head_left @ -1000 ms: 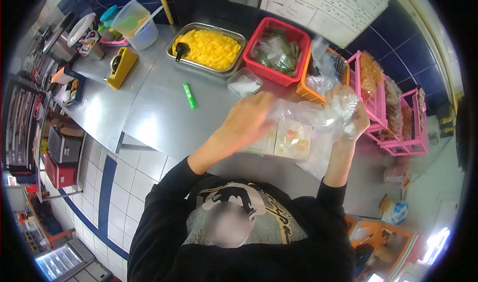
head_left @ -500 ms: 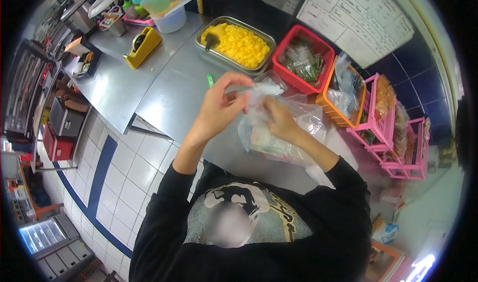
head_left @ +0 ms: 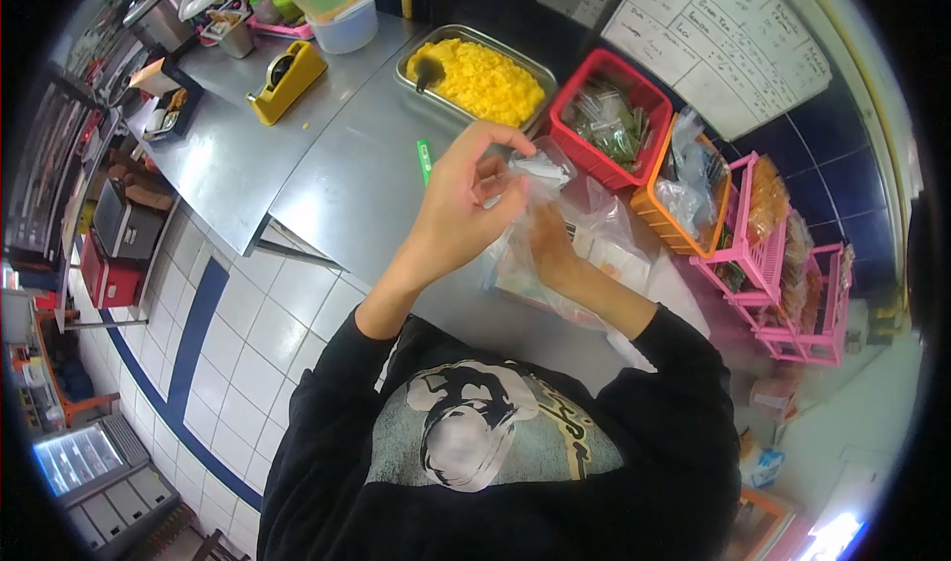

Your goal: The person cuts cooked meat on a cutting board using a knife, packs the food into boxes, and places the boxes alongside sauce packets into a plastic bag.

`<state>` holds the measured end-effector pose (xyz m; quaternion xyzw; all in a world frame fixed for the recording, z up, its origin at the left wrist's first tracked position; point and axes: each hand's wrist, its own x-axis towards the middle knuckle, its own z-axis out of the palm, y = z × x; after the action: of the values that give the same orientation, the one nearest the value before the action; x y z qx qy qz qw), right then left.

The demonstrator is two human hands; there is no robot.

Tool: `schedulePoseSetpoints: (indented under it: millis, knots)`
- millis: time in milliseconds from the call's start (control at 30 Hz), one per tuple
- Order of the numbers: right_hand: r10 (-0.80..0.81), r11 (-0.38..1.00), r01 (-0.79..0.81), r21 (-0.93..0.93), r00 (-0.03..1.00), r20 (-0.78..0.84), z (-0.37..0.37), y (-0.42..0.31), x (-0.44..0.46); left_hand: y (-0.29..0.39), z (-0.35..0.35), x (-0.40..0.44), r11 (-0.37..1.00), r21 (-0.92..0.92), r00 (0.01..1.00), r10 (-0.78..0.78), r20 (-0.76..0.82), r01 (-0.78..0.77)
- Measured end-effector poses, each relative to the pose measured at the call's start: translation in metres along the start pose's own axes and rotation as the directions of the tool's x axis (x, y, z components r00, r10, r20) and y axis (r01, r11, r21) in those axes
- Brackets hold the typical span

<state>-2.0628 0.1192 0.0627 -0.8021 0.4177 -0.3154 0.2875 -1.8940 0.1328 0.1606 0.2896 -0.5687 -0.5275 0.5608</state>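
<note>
My left hand (head_left: 464,203) is curled, thumb and fingertips pinching the top edge of a clear plastic bag (head_left: 624,234). My right hand (head_left: 553,244) is lower and to the right, seen partly through the thin film, seemingly inside the bag's mouth; its fingertips are hidden. Flat printed packs (head_left: 602,262) lie in or under the film on the steel table. Just beyond my hands is a small clear packet with white contents (head_left: 543,170). A green pen-like item (head_left: 425,161) lies left of my left hand.
Behind my hands stand a steel tray (head_left: 400,74) of yellow food (head_left: 485,81) with a dark spoon, a red basket (head_left: 634,177) and an orange basket (head_left: 662,216). Pink racks (head_left: 763,264) hold packets at right. A yellow tape dispenser (head_left: 289,88) sits on the left counter.
My right hand has moved down and deeper behind the plastic film. My left hand has shifted slightly to the right, still at the bag's edge. The view has tilted a little.
</note>
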Motion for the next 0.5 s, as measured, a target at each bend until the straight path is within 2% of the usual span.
schedulePoseSetpoints:
  millis: [67,100,233,300,433,500]
  knots:
    - [0.141,0.972,-0.155,0.176,0.986,0.092,0.01,0.009,0.004,0.001,0.002,-0.003,1.0,-0.013,1.0,0.014,-0.007,-0.014]
    - [0.151,0.967,-0.172,0.19,0.981,0.12,0.011,0.01,0.004,0.001,0.004,-0.006,0.999,-0.024,0.999,0.022,-0.026,-0.023]
    - [0.045,0.994,-0.064,0.09,0.978,0.203,0.015,0.001,0.012,0.006,0.017,-0.013,0.999,-0.041,1.0,0.011,0.026,-0.01]
    - [0.002,0.999,-0.01,0.033,0.973,0.23,0.015,-0.002,0.018,0.009,0.02,-0.014,0.997,0.078,0.998,0.017,0.063,-0.022]
    - [-0.049,0.992,0.077,-0.098,0.965,0.258,0.023,-0.002,0.027,0.014,0.025,-0.019,0.999,0.054,0.993,-0.003,0.115,-0.003]
    - [-0.069,0.977,0.122,-0.176,0.958,0.28,0.031,-0.001,0.032,0.015,0.027,-0.021,0.968,0.248,0.99,-0.002,0.141,-0.034]
